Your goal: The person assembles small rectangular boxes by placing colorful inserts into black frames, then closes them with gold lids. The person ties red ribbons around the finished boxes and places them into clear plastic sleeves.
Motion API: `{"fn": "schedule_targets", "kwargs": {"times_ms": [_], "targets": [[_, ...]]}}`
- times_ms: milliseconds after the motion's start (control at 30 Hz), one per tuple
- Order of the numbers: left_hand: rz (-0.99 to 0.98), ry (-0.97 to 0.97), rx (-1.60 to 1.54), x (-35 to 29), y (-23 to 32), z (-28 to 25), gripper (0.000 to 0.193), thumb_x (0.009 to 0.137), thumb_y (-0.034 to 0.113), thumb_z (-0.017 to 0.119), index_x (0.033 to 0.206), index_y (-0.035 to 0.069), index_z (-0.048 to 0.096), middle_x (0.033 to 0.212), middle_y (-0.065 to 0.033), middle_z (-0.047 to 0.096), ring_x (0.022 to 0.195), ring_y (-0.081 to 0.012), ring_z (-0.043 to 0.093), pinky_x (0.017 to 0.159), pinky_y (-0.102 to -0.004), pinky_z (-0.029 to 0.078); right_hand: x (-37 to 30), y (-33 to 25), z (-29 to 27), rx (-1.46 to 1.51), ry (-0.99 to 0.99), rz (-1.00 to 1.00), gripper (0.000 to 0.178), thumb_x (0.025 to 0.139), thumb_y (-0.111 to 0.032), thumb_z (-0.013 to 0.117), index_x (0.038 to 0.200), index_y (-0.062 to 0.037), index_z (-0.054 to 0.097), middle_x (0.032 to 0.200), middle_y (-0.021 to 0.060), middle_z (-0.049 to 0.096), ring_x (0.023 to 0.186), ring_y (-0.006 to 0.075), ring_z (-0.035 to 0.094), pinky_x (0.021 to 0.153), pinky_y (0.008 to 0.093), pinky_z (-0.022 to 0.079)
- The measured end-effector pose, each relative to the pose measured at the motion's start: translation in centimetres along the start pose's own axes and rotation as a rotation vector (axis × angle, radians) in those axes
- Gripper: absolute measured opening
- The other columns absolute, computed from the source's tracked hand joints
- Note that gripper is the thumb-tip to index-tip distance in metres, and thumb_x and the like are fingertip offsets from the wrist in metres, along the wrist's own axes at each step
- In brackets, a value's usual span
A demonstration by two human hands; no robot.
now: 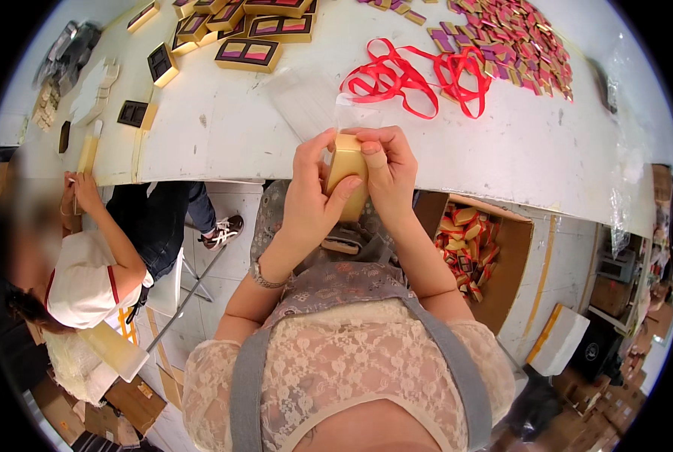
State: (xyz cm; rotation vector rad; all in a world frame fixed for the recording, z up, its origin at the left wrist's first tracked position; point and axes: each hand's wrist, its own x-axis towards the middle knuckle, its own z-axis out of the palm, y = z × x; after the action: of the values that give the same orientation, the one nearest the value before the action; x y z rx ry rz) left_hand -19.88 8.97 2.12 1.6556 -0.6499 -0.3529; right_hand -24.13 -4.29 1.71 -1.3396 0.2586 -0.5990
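Note:
Between my two hands, just off the table's near edge, I hold a small gold box (347,162) tilted with its plain gold side toward me. My left hand (310,177) grips its left side, the thumb pressed across the lower part. On the other side my right hand (389,162) has its fingers and thumb at the box's upper right edge. A clear plastic piece (359,114) shows just beyond my fingertips. Farther up the table lies a loose tangle of red ribbon (397,79).
Gold boxes with dark compartments (247,54) are heaped at the far left. Small pink and purple wrapped pieces (513,49) cover the far right. Below the edge, a cardboard carton (510,264) holds several red-and-gold boxes. A co-worker (95,264) sits at the left.

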Motion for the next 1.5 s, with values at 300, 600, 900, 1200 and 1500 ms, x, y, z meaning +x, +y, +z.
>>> {"fn": "schedule_targets", "kwargs": {"times_ms": [300,600,900,1200,1500], "targets": [[-0.035,-0.132,-0.169,-0.1,-1.1,-0.3,0.041,0.09,0.005,0.063,0.123,0.006,0.04,0.121,-0.0105,0.048,0.108,-0.0169,0.054,0.086,-0.0307,0.048,-2.2,1.6,1.2,0.115,0.134,-0.178,0.021,0.083,-0.004,0.071,0.098,-0.0029,0.055,0.104,0.0072,0.059,0.099,0.0149,0.058,0.082,0.0294,0.05],[0.035,0.086,-0.182,-1.0,0.2,0.9,0.037,0.088,0.017,0.067,0.118,0.004,0.048,0.128,-0.0138,0.046,0.091,-0.0202,0.058,0.076,-0.0293,0.05,0.4,-2.1,-2.0,0.051,-0.19,0.377,0.023,0.086,-0.007,0.068,0.107,-0.0002,0.064,0.101,0.0065,0.065,0.091,0.0116,0.061,0.078,0.0268,0.052],[0.126,-0.017,0.089,-1.0,0.0,-0.3,0.023,0.095,0.017,0.058,0.115,0.007,0.054,0.125,-0.0121,0.047,0.092,-0.0172,0.056,0.072,-0.0287,0.049,-1.7,-2.9,-3.4,-0.115,-0.356,0.149,0.018,0.087,-0.003,0.066,0.105,-0.0037,0.068,0.12,0.0118,0.064,0.101,0.0204,0.064,0.081,0.0318,0.054],[-0.042,0.085,-0.072,-1.4,1.1,0.2,0.047,0.101,0.037,0.038,0.132,0.002,0.044,0.134,-0.0135,0.045,0.108,-0.0224,0.056,0.092,-0.0332,0.045,-3.3,-4.1,-3.8,-0.655,-0.294,-0.545,0.016,0.079,-0.003,0.072,0.095,-0.0044,0.071,0.11,0.0104,0.068,0.103,0.0304,0.065,0.082,0.0365,0.055],[-0.488,-0.416,-1.149,-0.2,-0.8,-3.0,0.062,0.091,0.024,0.053,0.143,-0.001,0.031,0.135,-0.0243,0.048,0.124,-0.0461,0.048,0.101,-0.0538,0.044,7.1,-2.5,-10.0,-1.303,-0.05,-0.624,0.017,0.073,-0.024,0.077,0.082,-0.0103,0.072,0.086,0.0035,0.068,0.088,0.0255,0.06,0.078,0.0393,0.048]]}}
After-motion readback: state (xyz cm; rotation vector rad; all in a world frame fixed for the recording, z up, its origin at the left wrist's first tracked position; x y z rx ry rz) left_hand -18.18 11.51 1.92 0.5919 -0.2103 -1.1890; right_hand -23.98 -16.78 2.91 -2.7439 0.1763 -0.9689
